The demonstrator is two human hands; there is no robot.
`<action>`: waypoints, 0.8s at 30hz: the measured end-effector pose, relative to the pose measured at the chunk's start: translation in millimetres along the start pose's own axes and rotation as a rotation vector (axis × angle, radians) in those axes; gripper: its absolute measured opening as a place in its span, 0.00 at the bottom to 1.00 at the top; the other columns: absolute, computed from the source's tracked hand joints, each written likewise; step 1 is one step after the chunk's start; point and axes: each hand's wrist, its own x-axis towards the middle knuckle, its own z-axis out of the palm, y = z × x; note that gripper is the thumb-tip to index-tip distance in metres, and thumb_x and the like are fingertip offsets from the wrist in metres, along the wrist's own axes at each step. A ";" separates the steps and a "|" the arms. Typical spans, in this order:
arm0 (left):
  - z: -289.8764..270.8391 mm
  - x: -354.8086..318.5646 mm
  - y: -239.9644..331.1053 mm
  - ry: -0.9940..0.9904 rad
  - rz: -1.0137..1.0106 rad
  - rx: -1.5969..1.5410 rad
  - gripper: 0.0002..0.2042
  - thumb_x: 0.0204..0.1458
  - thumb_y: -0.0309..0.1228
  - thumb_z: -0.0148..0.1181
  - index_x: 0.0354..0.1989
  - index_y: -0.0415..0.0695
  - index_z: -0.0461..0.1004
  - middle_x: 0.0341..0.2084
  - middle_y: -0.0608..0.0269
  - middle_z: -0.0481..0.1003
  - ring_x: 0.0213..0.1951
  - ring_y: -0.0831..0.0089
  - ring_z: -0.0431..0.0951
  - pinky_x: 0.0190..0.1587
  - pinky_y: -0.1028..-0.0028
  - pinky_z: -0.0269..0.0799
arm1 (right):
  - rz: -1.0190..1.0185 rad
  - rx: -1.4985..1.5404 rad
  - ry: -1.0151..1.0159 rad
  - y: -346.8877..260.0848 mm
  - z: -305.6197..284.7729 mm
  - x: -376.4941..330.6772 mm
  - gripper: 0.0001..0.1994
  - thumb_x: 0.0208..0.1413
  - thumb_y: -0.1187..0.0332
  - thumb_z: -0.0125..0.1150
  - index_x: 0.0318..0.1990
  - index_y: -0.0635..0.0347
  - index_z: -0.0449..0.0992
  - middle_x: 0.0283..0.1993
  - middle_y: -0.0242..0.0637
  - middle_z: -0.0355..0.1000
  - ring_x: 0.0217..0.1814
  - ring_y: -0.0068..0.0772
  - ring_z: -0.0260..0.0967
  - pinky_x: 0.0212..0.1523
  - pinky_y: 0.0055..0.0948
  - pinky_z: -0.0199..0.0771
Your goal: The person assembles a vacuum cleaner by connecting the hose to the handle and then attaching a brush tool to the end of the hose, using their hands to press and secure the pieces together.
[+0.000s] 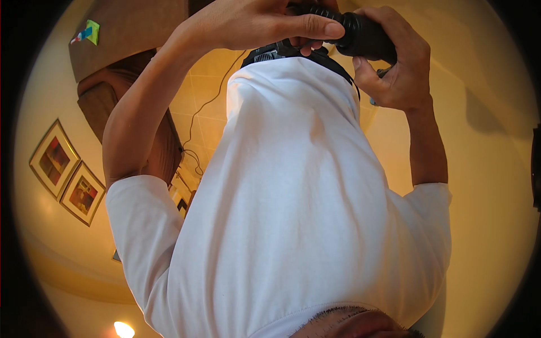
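Note:
Up at the top edge, in front of my waist, both hands are on a black cylinder [369, 38] with ribbed rings, which looks like a camera lens. My left hand [265, 23] is closed round its narrower, ribbed end. The thumb lies along it, pointing right, and some fingertips show below. Round the thicker end at the right, my right hand [403, 70] curls with its thumb underneath. The top edge of the picture cuts off part of the left hand and of the cylinder.
A brown table [127, 31] at the upper left bears a small green packet [93, 32]. Below it stands a brown padded chair [98, 107]. A thin dark cable [194, 121] runs over the tiled floor. Two framed pictures [54, 159] hang on the left wall.

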 end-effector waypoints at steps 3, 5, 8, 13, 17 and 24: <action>3.2 -1.8 2.1 0.022 0.055 -0.003 0.23 0.62 0.47 0.66 0.48 0.35 0.75 0.33 0.63 0.77 0.35 0.78 0.79 0.37 0.77 0.75 | -0.012 -0.021 0.015 -0.2 -0.2 -0.6 0.27 0.29 0.74 0.65 0.45 0.66 0.73 0.34 0.49 0.71 0.31 0.51 0.74 0.34 0.38 0.77; 0.7 1.1 2.5 0.008 0.041 0.014 0.23 0.62 0.47 0.66 0.47 0.35 0.75 0.33 0.63 0.77 0.35 0.78 0.79 0.37 0.77 0.75 | -0.015 -0.032 0.024 -0.8 0.2 -0.1 0.27 0.28 0.74 0.65 0.45 0.66 0.73 0.33 0.49 0.71 0.31 0.51 0.73 0.33 0.37 0.77; 2.0 3.0 1.6 0.017 0.054 0.050 0.23 0.62 0.47 0.66 0.46 0.35 0.75 0.32 0.62 0.77 0.33 0.78 0.79 0.36 0.76 0.76 | -0.058 -0.021 0.092 -3.2 1.3 1.9 0.27 0.28 0.73 0.64 0.44 0.66 0.73 0.32 0.49 0.70 0.29 0.52 0.73 0.33 0.38 0.76; 6.6 3.6 5.7 0.096 0.200 0.255 0.23 0.62 0.48 0.65 0.42 0.34 0.76 0.27 0.60 0.77 0.28 0.75 0.78 0.30 0.75 0.75 | -0.038 -0.124 0.130 -7.9 1.9 3.4 0.27 0.27 0.72 0.62 0.44 0.67 0.73 0.31 0.49 0.70 0.27 0.52 0.72 0.30 0.37 0.76; 10.1 0.3 11.5 0.095 0.339 0.419 0.24 0.62 0.49 0.64 0.39 0.33 0.76 0.23 0.56 0.75 0.24 0.71 0.75 0.26 0.72 0.72 | -0.082 -0.086 0.158 -5.7 -1.3 -0.5 0.27 0.26 0.72 0.62 0.44 0.67 0.72 0.31 0.49 0.69 0.27 0.51 0.72 0.29 0.37 0.76; 5.4 8.0 -11.4 0.156 0.322 0.420 0.25 0.64 0.50 0.60 0.40 0.33 0.76 0.24 0.52 0.76 0.23 0.67 0.76 0.26 0.70 0.72 | -0.002 -0.150 0.055 -5.7 -3.7 -2.4 0.28 0.29 0.70 0.63 0.46 0.67 0.72 0.33 0.50 0.71 0.29 0.53 0.73 0.32 0.39 0.77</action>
